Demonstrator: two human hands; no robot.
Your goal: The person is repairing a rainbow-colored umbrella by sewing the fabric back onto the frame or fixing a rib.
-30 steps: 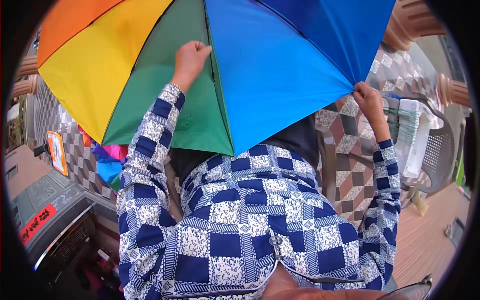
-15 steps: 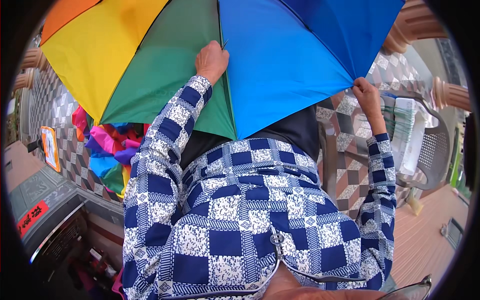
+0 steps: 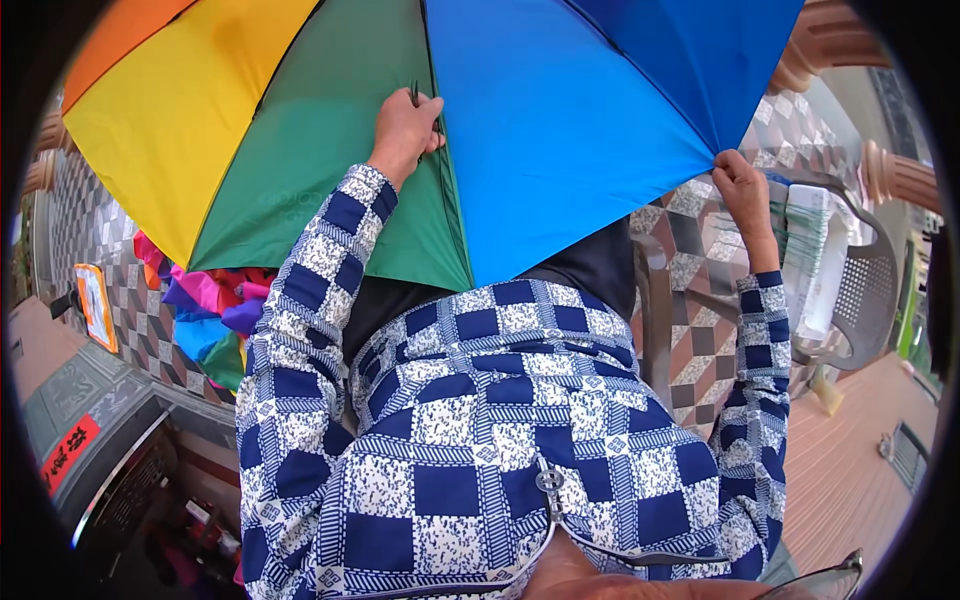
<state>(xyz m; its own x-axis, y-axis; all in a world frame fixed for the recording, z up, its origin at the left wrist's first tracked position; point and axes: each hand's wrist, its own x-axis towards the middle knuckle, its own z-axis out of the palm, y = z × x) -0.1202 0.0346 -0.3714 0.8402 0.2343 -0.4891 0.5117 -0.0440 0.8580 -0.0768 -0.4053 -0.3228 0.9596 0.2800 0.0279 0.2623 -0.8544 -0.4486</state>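
Note:
A rainbow umbrella [image 3: 560, 150] with orange, yellow, green and blue panels is spread across my lap, its near edge against my checked top. My right hand [image 3: 742, 195] pinches the canopy's edge at the right, where the two blue panels meet. Over the green panel, just left of the green-blue seam, my left hand [image 3: 405, 135] is closed on a small dark pointed tool [image 3: 415, 92]. Only the tool's slim tip shows above the fingers, so its exact kind is unclear. A dark strip runs along that seam beside the hand.
A heap of multicoloured cloth [image 3: 215, 305] lies to the left on the tiled floor [image 3: 100, 225]. On the right, a grey plastic chair [image 3: 868, 295] holds a white block [image 3: 808, 265] with thin green strands. A dark cabinet with a red label [image 3: 70, 450] stands lower left.
My left hand has shifted left and slightly down, turning so the tool's tip points up. The canopy has slid a little left. My right hand keeps its pinch on the edge.

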